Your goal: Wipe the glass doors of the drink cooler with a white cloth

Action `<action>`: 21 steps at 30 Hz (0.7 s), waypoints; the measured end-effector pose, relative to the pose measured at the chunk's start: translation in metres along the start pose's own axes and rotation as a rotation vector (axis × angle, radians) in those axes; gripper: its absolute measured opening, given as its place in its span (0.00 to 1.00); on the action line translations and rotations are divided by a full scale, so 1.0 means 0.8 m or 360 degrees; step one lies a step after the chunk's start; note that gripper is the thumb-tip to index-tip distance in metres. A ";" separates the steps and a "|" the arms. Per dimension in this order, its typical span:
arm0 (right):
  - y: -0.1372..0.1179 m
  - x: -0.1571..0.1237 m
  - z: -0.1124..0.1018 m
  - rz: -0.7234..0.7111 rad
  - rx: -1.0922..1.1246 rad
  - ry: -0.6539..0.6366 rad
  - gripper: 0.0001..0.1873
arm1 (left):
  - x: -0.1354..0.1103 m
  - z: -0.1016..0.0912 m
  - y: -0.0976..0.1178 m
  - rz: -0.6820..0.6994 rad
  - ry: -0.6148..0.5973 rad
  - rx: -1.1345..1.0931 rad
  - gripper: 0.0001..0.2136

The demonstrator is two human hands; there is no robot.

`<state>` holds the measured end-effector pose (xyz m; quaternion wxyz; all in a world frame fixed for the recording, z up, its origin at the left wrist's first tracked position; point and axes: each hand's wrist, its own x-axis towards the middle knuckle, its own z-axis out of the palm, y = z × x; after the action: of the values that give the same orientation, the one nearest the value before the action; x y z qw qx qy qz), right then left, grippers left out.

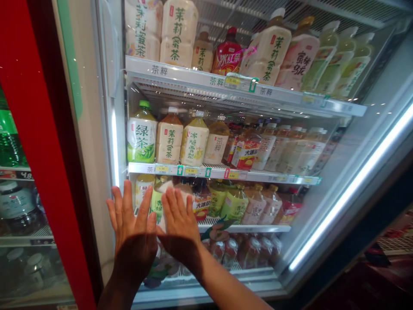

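Observation:
My left hand point(134, 234) and my right hand point(179, 226) are held up side by side, backs toward me, fingers stretched and spread, holding nothing. They are in front of the lower left part of a drinks fridge point(111, 129) with its door point(371, 172) swung out to the right. Behind my fingers stand tea bottles point(222, 200) on the third shelf. Whether my palms touch anything I cannot tell.
Above are a middle shelf point(222, 173) with a green tea bottle point(142, 135) and pale tea bottles, and a top shelf point(245, 88) with large bottles. A red frame point(41, 142) separates another cooler point(16, 193) at left. The lit door edge runs at right.

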<state>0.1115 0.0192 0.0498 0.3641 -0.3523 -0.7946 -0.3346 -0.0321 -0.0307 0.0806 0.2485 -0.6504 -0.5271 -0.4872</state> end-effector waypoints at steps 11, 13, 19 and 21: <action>-0.009 0.044 -0.006 0.0130 -0.0033 0.0108 0.38 | -0.002 0.004 -0.003 -0.0009 0.0005 -0.0094 0.36; -0.013 0.010 0.003 0.0107 -0.0037 0.0064 0.37 | -0.001 0.004 -0.004 -0.0004 0.0000 -0.0083 0.36; 0.005 -0.095 0.017 -0.0072 -0.0106 -0.0070 0.32 | 0.002 0.006 0.007 0.0059 -0.0007 -0.0107 0.36; 0.031 -0.061 0.001 0.0006 -0.0162 -0.0045 0.37 | 0.001 0.010 0.016 0.0121 -0.0033 -0.0160 0.37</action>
<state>0.1549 0.0178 0.0161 0.3350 -0.3765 -0.7810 -0.3688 -0.0174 -0.0275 0.0807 0.2283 -0.6867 -0.4794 -0.4965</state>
